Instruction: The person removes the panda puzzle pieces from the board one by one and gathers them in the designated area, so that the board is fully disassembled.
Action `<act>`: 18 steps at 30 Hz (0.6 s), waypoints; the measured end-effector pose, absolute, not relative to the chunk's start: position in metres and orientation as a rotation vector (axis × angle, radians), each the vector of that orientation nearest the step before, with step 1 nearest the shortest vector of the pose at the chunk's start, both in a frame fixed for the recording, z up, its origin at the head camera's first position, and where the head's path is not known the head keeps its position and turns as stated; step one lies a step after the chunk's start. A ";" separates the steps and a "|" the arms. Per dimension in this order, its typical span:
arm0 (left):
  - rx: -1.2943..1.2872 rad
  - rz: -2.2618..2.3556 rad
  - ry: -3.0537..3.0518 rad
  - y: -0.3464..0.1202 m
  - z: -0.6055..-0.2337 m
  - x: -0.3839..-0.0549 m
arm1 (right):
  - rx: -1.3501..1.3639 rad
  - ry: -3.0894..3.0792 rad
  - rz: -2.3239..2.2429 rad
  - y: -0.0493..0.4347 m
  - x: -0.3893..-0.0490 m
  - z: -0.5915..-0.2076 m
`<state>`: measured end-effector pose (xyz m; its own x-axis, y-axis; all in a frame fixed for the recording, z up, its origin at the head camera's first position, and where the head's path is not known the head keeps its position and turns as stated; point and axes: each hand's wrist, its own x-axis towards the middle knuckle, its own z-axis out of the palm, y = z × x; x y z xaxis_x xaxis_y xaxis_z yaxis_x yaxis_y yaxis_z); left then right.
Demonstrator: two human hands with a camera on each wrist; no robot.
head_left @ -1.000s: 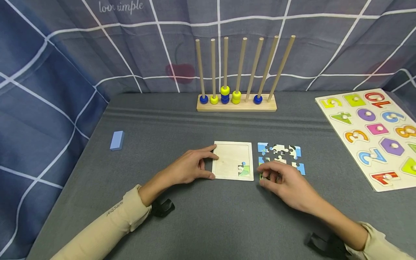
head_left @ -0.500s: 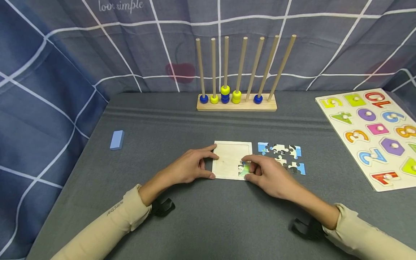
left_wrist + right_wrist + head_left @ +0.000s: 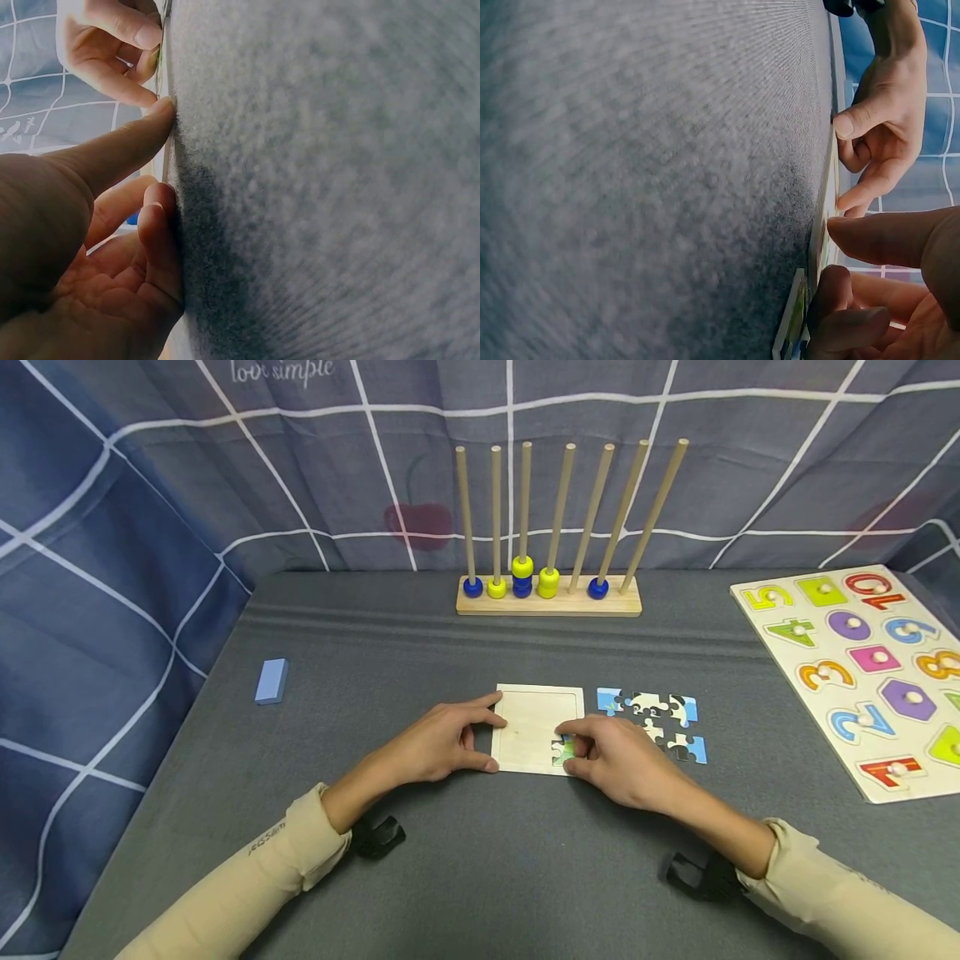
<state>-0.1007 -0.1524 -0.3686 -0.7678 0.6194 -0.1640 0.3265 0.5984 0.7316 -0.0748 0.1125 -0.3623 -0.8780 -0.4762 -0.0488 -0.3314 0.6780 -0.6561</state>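
Observation:
A square wooden puzzle tray [image 3: 528,710] lies flat on the grey cloth. My left hand [image 3: 438,743] holds its left side steady, thumb at the lower corner and fingers on the upper rim. At the tray's lower right corner lies a green, white and black puzzle piece [image 3: 558,754]. My right hand [image 3: 622,762] pinches this piece, index finger at its top and thumb at its bottom; the palm side is hidden from above. Several panda puzzle pieces [image 3: 647,703] lie right of the tray, some behind the right hand. A puzzle piece with a green face [image 3: 791,319] shows beneath it in the right wrist view.
A pegged bead counter [image 3: 551,604] with blue and yellow rings stands at the back, before the checked curtain [image 3: 300,468]. On the right lies a number peg board [image 3: 813,702]. A small blue block [image 3: 271,682] sits on the left.
My right hand has moved left from the loose pieces onto the tray's lower right corner, then stayed there. The left hand has kept its place on the tray.

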 end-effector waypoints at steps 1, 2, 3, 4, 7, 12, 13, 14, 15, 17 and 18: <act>0.757 0.992 2.425 -0.152 -0.368 -0.101 | -0.648 2.678 -0.980 0.113 -0.075 -0.362; 0.757 0.992 2.425 -0.152 -0.368 -0.101 | -0.639 2.677 -0.981 0.113 -0.075 -0.362; 0.757 0.992 2.424 -0.152 -0.368 -0.101 | -0.631 2.676 -0.982 0.113 -0.075 -0.362; 0.757 0.993 2.424 -0.152 -0.368 -0.101 | -0.626 2.676 -0.981 0.113 -0.075 -0.362; 0.753 0.993 2.424 -0.152 -0.368 -0.101 | -0.635 2.677 -0.965 0.113 -0.075 -0.362; 0.747 0.985 2.433 -0.151 -0.368 -0.100 | -0.665 2.695 -0.931 0.112 -0.076 -0.361; 0.745 0.984 2.435 -0.151 -0.368 -0.100 | -0.667 2.698 -0.931 0.112 -0.077 -0.361; 0.741 0.984 2.437 -0.151 -0.368 -0.100 | -0.669 2.702 -0.933 0.113 -0.077 -0.362; 0.738 0.984 2.440 -0.150 -0.368 -0.100 | -0.676 2.710 -0.933 0.113 -0.077 -0.362; 0.731 0.986 2.446 -0.150 -0.367 -0.100 | -0.686 2.723 -0.941 0.113 -0.077 -0.362; 0.727 0.987 2.449 -0.150 -0.367 -0.100 | -0.690 2.729 -0.947 0.113 -0.077 -0.362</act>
